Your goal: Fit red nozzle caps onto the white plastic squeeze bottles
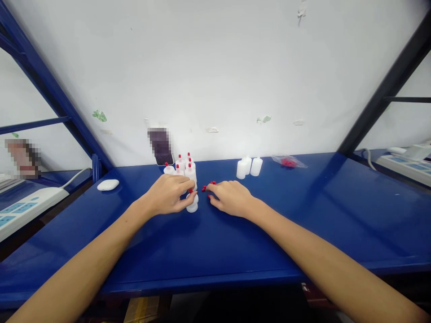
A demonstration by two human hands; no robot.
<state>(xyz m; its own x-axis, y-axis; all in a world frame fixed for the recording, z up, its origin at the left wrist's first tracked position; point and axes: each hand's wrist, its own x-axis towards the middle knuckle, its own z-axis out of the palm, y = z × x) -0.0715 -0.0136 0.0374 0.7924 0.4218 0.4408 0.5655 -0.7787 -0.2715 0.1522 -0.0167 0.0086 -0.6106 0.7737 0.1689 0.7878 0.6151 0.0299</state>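
Note:
My left hand (173, 193) has its thumb and fingertips closed around the red cap (191, 191) of a small white bottle (192, 207) that stands upright on the blue table. Right behind that hand is a cluster of white bottles with pointed red caps (179, 158), partly hidden by it. My right hand (232, 197) rests low over several loose red caps (212, 183), its index finger touching them. A red cap (209, 196) shows at the tip of its thumb, seemingly held there; the other fingers are curled out of sight.
Three white bottles (256, 166) without caps stand toward the back, beside a clear bag of red caps (288, 162). A phone (164, 157) leans on the wall. At left lie a white case (108, 185) and a power strip (32, 208). Blue frame posts (60, 89) flank the table (208, 251).

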